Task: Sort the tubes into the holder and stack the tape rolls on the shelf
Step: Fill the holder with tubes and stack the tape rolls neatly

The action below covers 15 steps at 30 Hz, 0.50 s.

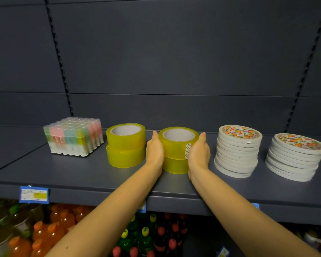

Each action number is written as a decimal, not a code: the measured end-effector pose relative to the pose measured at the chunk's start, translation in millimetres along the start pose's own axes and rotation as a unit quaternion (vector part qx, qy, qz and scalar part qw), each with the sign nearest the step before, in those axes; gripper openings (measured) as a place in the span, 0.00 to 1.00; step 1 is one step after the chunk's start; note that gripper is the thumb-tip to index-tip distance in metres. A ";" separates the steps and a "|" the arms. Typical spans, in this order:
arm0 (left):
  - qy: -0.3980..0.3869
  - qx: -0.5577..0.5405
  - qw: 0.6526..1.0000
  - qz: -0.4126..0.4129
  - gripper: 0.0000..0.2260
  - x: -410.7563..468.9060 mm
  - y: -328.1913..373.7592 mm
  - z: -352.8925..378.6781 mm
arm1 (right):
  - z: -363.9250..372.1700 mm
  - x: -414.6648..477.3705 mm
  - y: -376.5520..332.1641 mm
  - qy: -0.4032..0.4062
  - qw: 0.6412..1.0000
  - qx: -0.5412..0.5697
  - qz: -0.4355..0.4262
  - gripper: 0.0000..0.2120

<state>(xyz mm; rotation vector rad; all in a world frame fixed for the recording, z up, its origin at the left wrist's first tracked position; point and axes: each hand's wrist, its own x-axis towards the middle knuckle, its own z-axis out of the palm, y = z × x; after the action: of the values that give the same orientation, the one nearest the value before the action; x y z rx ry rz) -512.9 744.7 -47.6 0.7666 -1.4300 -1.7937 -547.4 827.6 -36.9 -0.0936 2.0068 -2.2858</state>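
Closest to me, below the shelf (82, 175), stand rows of drink bottles (59, 225) with orange, green, yellow and red caps. A blue price label (34, 195) hangs on the shelf's front edge at the left. My two bare forearms reach up over that edge.

My left hand (154, 152) and right hand (199, 152) lie flat against opposite sides of a stack of two yellow tape rolls (176, 147). The fingers are straight and held together, and the palms press inward on the stack. It stands near the middle of the shelf, its top roll sitting a little off-centre on the lower one.

Just beside my left hand is a second stack of two yellow rolls (125, 145), apart from the first. Further left, a square block of pastel tubes (74, 139) stands upright and tightly packed, with clear caps on top.

To the right of my right hand stands a taller pile of thin white tape rolls (237, 151), leaning slightly. A second white pile (295, 156) stands near the shelf's right end.

Behind everything is the dark grey back panel (174, 62).
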 end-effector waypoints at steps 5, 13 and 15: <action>-0.016 0.065 0.978 0.196 0.15 -29.6 10.7 -39.2 | -8.6 -39.1 -8.1 -0.016 0.946 0.057 -0.320 0.14; 0.116 -0.003 0.965 0.235 0.09 8.6 56.1 -122.3 | 64.9 -62.2 -11.2 -0.239 0.954 -0.044 -0.177 0.17; 0.102 -0.029 0.984 0.142 0.14 32.8 50.2 -133.0 | 83.2 -57.8 -4.4 -0.227 0.962 -0.084 -0.128 0.21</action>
<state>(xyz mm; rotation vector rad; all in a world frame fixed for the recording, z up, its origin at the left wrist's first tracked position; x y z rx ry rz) -416.8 636.8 -27.4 0.6585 -1.2766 -1.4868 -480.9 752.7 -20.6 -0.8520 2.0175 -1.9690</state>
